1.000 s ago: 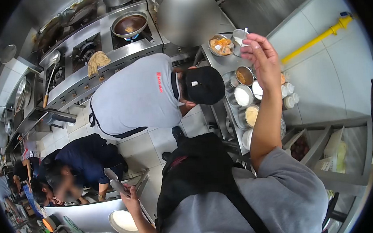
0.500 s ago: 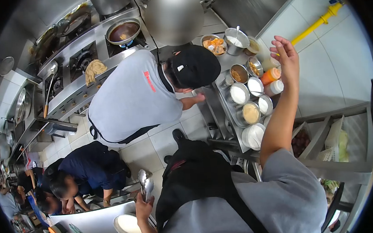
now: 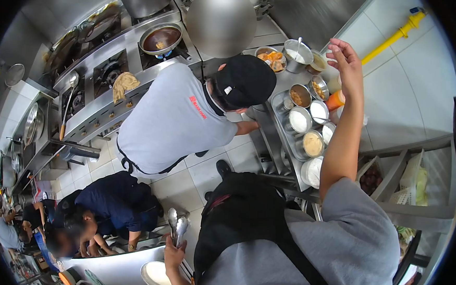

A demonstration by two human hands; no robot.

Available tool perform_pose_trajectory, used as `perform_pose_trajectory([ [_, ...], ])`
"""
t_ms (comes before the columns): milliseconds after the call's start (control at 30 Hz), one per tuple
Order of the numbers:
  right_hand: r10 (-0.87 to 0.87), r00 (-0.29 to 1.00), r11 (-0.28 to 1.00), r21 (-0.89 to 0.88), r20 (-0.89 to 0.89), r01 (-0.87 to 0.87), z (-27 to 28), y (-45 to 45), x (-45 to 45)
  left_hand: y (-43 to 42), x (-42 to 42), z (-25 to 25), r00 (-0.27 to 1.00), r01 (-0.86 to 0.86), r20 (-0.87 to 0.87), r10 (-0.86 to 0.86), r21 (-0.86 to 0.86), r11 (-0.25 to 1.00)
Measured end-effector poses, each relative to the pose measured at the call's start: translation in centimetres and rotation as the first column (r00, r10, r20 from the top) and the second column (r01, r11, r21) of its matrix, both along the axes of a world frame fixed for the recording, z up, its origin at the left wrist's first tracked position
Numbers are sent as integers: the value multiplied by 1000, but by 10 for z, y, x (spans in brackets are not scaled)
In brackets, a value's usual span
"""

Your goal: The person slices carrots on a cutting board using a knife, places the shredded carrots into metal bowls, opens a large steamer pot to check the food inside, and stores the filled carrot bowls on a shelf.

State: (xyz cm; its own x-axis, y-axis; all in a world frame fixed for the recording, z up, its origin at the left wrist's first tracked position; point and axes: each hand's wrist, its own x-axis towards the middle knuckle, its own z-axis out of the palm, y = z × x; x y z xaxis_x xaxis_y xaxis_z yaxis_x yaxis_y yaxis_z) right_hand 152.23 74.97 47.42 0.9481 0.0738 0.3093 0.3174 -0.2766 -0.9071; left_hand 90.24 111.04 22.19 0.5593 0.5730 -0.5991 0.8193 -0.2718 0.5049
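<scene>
My left hand (image 3: 174, 254) is closed round the handle end of metal tongs (image 3: 177, 225), whose two spoon-like tips are apart. Just below it, a bowl of white contents (image 3: 157, 275) rests on the steel counter. My right hand (image 3: 345, 59) is raised at the upper right, fingers apart and holding nothing. Left of that hand stand a metal pot with white contents and a spoon (image 3: 299, 54) and a bowl of orange pieces (image 3: 272, 60). Beneath my right forearm, a tray (image 3: 286, 131) carries several metal containers of white and yellowish contents, near an orange-topped bottle (image 3: 335, 100).
A co-worker in a grey shirt (image 3: 172, 120) bends between me and the stove (image 3: 92, 106). On a lit burner sits a pan of dark liquid (image 3: 161, 39). Another person in dark blue (image 3: 109, 199) leans over the lower-left counter. A shelf rack (image 3: 415, 212) stands at right.
My right hand, earlier over the pot with the spoon, has moved right and opened away from it. The tongs in my left hand have turned more upright. The grey-shirted co-worker's arm now reaches towards the tray's side.
</scene>
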Motion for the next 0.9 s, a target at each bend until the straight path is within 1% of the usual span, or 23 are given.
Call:
perform_pose_trajectory([
  [33,-11,1000,1000,-5,11,11,4,3,0,0,-2,-2,1000,-4,3,4,17,1000],
  [133,-10,1000,1000,-11,20,10,12,9,-2,-5,7,20,999,10,-39,-7,62,998],
  [167,-7,1000,1000,-12,17,7,13,11,-3,-5,4,18,999,7,-42,-5,60,998],
  [233,-10,1000,999,-32,24,11,12,13,-6,-3,-3,9,999,19,24,-20,45,999],
  [333,-10,1000,999,-47,7,10,7,15,-10,-3,-14,0,999,-13,51,11,23,1000],
  [367,-6,1000,999,-51,2,6,4,15,-10,-5,-14,5,999,-16,46,15,20,1000],
  [433,2,1000,999,-38,-9,-2,-3,12,-8,-6,-14,16,993,-21,120,20,5,1000],
  [500,12,1000,1000,-27,-15,-13,-8,11,-6,-6,-16,22,995,-31,97,33,-15,999],
  [567,19,1000,1000,-14,-19,-19,-11,12,-8,-7,-15,34,999,-31,15,31,20,999],
  [633,13,1000,1000,-24,-22,-13,-12,16,-12,-5,-16,39,1000,-31,6,31,20,999],
  [700,22,999,1000,-17,-31,-23,-15,22,-13,-2,-18,40,998,-36,-45,35,-15,999],
  [733,33,999,999,-11,-36,-34,-15,23,-13,-3,-20,39,998,-36,-44,36,-14,999],
  [800,47,999,999,-10,-25,-47,-17,26,-10,-4,-25,34,989,-135,63,137,-35,990],
  [833,61,998,998,-7,-16,-61,-16,31,-5,-2,-26,33,986,-150,73,151,-21,988],
  [900,93,996,996,-14,-7,-93,-7,39,0,0,-28,32,993,-111,23,112,-33,993],
])
